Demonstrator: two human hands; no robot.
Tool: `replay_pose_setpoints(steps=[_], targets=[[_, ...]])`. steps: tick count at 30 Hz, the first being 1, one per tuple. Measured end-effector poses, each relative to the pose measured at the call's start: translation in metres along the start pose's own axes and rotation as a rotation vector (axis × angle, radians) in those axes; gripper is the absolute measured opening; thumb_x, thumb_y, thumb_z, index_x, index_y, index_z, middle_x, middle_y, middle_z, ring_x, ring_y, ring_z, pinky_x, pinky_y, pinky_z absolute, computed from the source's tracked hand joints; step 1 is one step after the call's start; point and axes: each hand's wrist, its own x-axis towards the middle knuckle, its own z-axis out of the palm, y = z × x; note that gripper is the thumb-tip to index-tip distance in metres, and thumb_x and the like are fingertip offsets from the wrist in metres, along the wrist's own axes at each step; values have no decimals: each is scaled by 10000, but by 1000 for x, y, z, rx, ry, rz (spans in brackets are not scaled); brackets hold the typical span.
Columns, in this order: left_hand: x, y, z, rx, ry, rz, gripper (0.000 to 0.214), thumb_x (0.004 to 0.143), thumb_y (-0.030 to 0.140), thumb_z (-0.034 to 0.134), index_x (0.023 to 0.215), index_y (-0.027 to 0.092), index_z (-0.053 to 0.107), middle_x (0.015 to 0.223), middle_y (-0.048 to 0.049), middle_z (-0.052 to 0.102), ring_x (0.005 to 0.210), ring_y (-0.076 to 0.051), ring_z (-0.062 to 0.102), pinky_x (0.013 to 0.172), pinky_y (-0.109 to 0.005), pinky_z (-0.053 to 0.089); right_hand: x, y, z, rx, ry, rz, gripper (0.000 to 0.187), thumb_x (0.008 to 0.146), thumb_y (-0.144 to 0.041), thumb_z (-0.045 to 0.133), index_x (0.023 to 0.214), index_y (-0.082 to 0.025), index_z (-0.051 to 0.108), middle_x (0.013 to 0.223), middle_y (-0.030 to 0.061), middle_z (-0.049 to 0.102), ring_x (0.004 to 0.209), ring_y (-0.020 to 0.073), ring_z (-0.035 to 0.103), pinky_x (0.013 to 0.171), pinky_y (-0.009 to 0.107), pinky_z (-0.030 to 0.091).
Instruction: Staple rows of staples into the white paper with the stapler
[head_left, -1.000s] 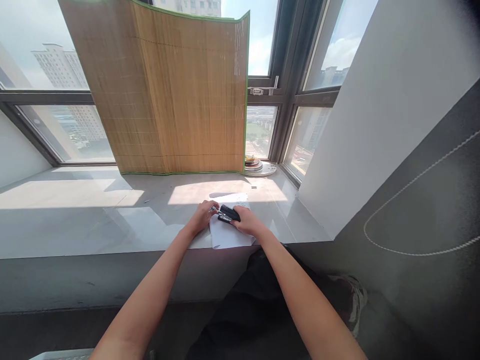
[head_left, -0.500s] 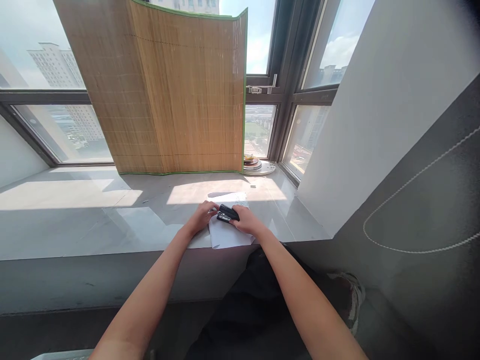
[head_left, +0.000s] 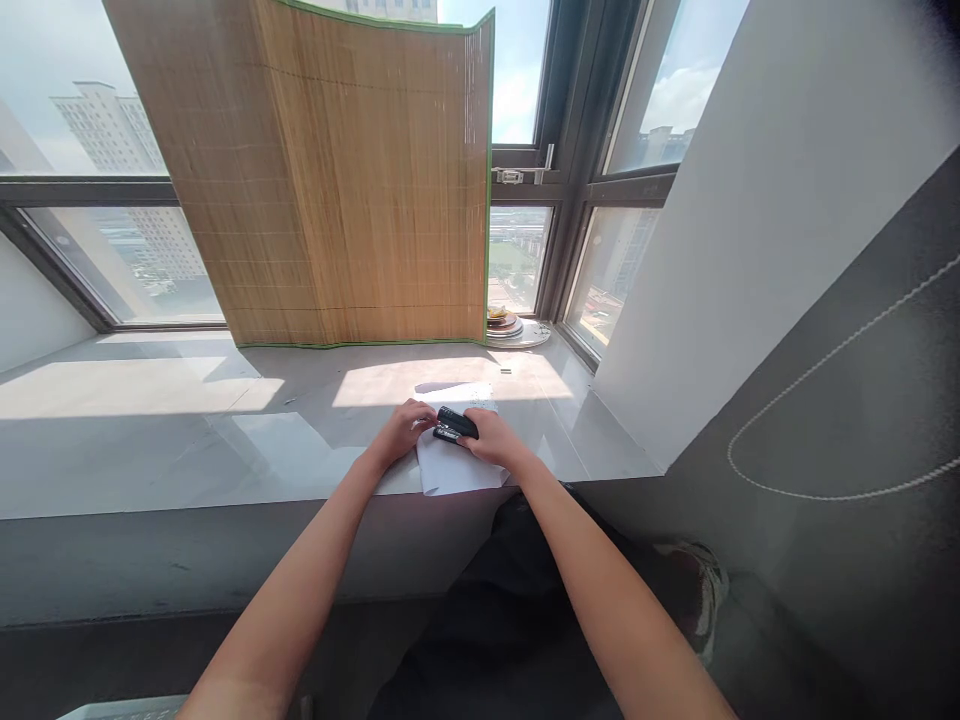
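A black stapler (head_left: 456,424) is held over white paper (head_left: 459,470) on the windowsill. My right hand (head_left: 491,437) wraps round the stapler's right end, its thumb along the near side. On the other side, my left hand (head_left: 405,430) has its fingers curled at the paper's left edge, close by the stapler's left end. The fingertips there are small and partly hidden. Some marks show on the upper right part of the paper, and its near edge lies by the sill's front edge.
A bamboo mat (head_left: 375,200) with green edging leans against the window behind the sill (head_left: 187,460). Stacked plates (head_left: 517,332) stand in the back right corner. Small staple-like pieces (head_left: 505,371) lie beyond the paper. A beaded cord (head_left: 825,497) hangs at right.
Both hands, the stapler and the paper keep nearly the same positions. The whole view has shifted very slightly.
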Motion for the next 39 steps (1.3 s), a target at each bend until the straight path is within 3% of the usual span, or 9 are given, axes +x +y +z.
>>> replay_pose_setpoints(steps=[7,13,22,26,32,39], targets=[[0,5,-1,-149,122,20,222,1015,403,708,974,250,863,1017,-109,836,974,-262,778,902,-456,636,1,20,-15,280,265,-7,218,818,-248,790,1035,-228,777,1001,37,777,966,258,684,871,353,491],[-2,11,-1,-178,96,19,220,995,419,738,983,238,863,994,-104,837,940,-253,783,884,-443,646,-2,33,-19,398,206,-22,234,797,-288,779,1017,-209,800,944,32,782,908,251,692,834,346,498],[-2,13,0,-141,126,-25,195,923,418,818,960,228,844,919,-67,835,817,-221,776,790,-377,637,-2,16,-17,307,235,-85,247,767,-236,816,1014,-225,808,967,51,761,928,253,674,853,363,494],[-2,14,-1,-182,137,18,179,924,396,820,889,222,844,951,-81,844,874,-246,805,844,-405,658,-3,20,-20,400,242,-60,266,778,-297,808,1037,-235,806,1010,47,771,958,265,684,870,375,506],[-3,18,-4,-212,150,-30,179,981,365,750,967,221,855,1069,-103,846,992,-280,818,954,-472,664,-10,32,-30,563,266,3,268,774,-356,799,995,-204,799,951,45,759,907,255,675,829,359,505],[-1,23,-5,-272,107,18,243,910,447,829,948,207,828,1044,-112,836,973,-271,799,924,-452,650,-10,30,-30,679,150,-95,306,760,-379,846,1001,-195,809,970,45,734,943,240,647,841,346,491]])
